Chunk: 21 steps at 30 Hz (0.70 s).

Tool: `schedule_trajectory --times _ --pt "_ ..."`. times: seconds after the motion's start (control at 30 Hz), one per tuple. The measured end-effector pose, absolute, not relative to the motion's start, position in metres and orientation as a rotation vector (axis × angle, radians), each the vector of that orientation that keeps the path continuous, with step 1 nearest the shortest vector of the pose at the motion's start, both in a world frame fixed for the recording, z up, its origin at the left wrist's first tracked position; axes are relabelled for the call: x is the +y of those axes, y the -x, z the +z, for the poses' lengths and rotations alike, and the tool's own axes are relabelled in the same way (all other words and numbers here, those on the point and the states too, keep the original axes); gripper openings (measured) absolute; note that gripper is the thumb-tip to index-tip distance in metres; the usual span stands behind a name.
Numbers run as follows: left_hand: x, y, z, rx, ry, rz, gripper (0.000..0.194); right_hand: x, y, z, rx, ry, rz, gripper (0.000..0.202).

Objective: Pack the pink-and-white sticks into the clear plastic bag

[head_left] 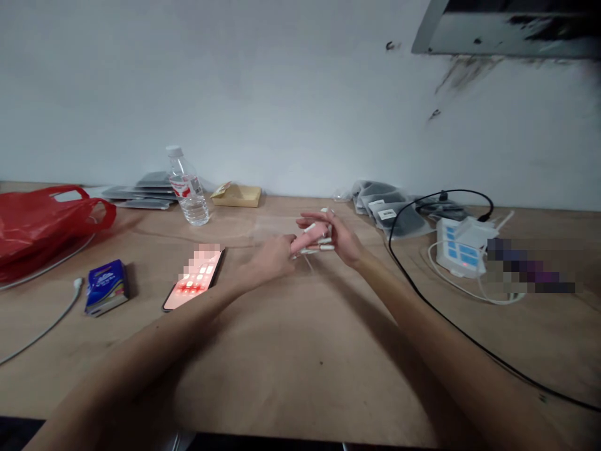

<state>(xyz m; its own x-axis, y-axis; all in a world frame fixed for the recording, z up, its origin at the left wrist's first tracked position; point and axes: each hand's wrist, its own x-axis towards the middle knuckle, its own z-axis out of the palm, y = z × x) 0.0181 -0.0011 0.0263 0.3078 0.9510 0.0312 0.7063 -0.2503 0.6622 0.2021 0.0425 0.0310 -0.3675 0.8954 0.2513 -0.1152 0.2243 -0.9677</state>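
Near the middle of the table my two hands meet. My left hand (277,255) is closed, its fingers curled against a pink, finger-like shape (312,237) that I cannot make out clearly. Several short white sticks (325,248) show between the hands, some along the palm side of my right hand (346,241). That hand curves around them from the right, with its upper fingers reaching left over the top. Under and behind the hands lies a clear plastic sheet or bag (270,228), hard to see against the wood. The inner fingertips are partly hidden.
Left of the hands are a lit phone (195,282), a blue tissue pack (107,287), a water bottle (188,191) and a red plastic bag (42,225). A yellow box (239,195) is behind. Right: grey packets (382,203), power strip (460,247), black cable (434,307).
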Motion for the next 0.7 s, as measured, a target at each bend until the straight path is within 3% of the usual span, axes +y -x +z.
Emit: schedule_trajectory --times 0.1,0.2,0.53,0.7 --pt "-0.001 -0.016 0.022 1.708 -2.434 0.314 0.031 0.026 -0.222 0.016 -1.75 0.821 0.993 0.058" --pt "-0.005 -0.022 0.014 1.71 -2.459 0.259 0.031 0.007 -0.239 -0.006 -2.007 0.859 0.745 0.053" --pt "-0.022 -0.026 0.017 1.489 -2.726 0.097 0.066 -0.009 -0.257 -0.034 -2.348 0.814 0.513 0.059" --pt "-0.022 -0.028 -0.003 1.439 -2.813 0.273 0.067 -0.01 -0.267 -0.035 -2.471 0.851 0.439 0.071"
